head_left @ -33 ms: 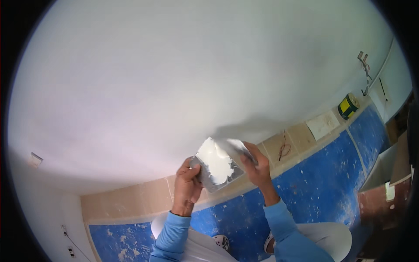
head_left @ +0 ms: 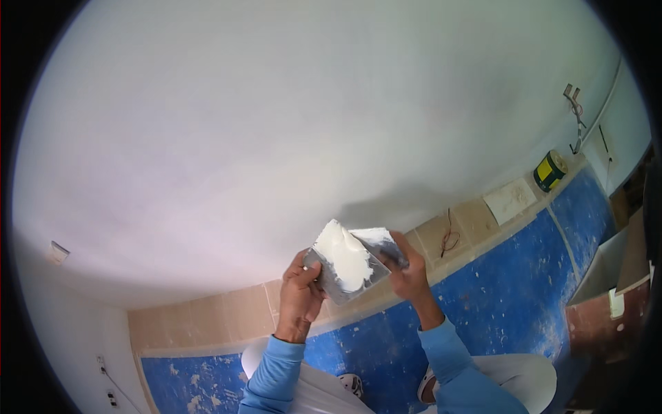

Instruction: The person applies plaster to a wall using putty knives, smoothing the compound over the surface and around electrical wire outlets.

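My left hand [head_left: 298, 298] is closed on the edge of a flat grey metal putty blade [head_left: 333, 288], thumb on top. A thick heap of white putty [head_left: 346, 257] covers much of that blade. In my right hand [head_left: 412, 274] is a second metal putty knife [head_left: 392, 250], its face smeared with white. Its blade lies close against the right side of the left one, partly behind it; whether the two touch, I cannot tell. Both handles are mostly hidden by my fingers. The blades are held in front of a white wall [head_left: 276, 138].
Beige tiles [head_left: 200, 321] run along the wall's foot, beside a blue, paint-spotted floor covering [head_left: 496, 297]. At right stand a dark green and yellow can [head_left: 550, 171], a pale square sheet [head_left: 510, 200] and a reddish-brown box [head_left: 607, 321]. A thin wire [head_left: 449, 239] lies on the tiles.
The right putty knife, blurred earlier at the putty's upper right edge, has tilted and shifted slightly down, showing its white-smeared face. The left blade has moved slightly right.
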Demonstrator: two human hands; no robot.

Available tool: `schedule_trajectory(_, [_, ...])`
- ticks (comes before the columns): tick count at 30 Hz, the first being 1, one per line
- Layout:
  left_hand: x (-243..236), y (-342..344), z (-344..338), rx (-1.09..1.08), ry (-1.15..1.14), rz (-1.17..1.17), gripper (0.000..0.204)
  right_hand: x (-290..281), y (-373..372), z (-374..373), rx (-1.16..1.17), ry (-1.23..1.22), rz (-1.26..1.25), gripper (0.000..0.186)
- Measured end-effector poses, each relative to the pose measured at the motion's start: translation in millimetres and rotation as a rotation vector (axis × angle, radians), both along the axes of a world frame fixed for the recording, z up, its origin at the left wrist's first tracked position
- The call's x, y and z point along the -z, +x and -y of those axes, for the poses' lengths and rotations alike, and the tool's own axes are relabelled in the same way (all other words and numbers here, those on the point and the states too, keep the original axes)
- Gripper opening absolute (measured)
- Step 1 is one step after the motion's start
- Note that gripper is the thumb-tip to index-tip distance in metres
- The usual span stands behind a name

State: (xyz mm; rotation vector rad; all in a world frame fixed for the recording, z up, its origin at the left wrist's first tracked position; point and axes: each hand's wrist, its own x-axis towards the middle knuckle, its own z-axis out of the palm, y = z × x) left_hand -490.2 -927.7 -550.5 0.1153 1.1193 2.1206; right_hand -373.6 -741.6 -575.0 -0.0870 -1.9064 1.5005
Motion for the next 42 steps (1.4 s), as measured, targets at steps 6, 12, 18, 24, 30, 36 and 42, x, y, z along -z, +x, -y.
schedule_trajectory(6, [-8.6, 16.6, -9.5, -0.006, 0.032, -0.093, 0.034, -3.7, 12.3, 5.6, -0.032, 0.425, 0.153, 0.071])
schedule_trajectory(12, [-17.6, 10.3, 7.3, 0.005, -0.083, -0.468, 0.029, 49.1, 25.7, -42.9, 0.199, 0.061, 0.34, 0.053])
schedule_trajectory(18, [3.0, 8.5, 7.1, -0.15, -0.306, -0.884, 0.028, 1.7, 36.9, -24.8, -0.109, -1.363, -0.095, 0.041])
schedule_trajectory(24, [-0.3, 9.2, -5.9, 0.187, -0.506, -1.675, 0.06, 7.8, 46.2, -1.7, -0.316, -1.382, -0.068, 0.042])
schedule_trajectory(30, [44.9, -0.9, -0.4, 0.039, -0.585, -1.223, 0.027, 38.9, 61.6, -71.8, 0.068, -1.156, -0.36, 0.042])
schedule_trajectory(36, [-9.4, 17.9, -19.8, 0.186, -0.033, -0.298, 0.027, 171.5, 81.2, -188.0, 0.837, -0.17, 0.175, 0.039])
schedule_trajectory(42, [-8.8, 2.9, 8.6, 0.139, -0.022, -0.283, 0.035, 141.8, 28.7, -184.8, 0.954, 0.357, 0.296, 0.042])
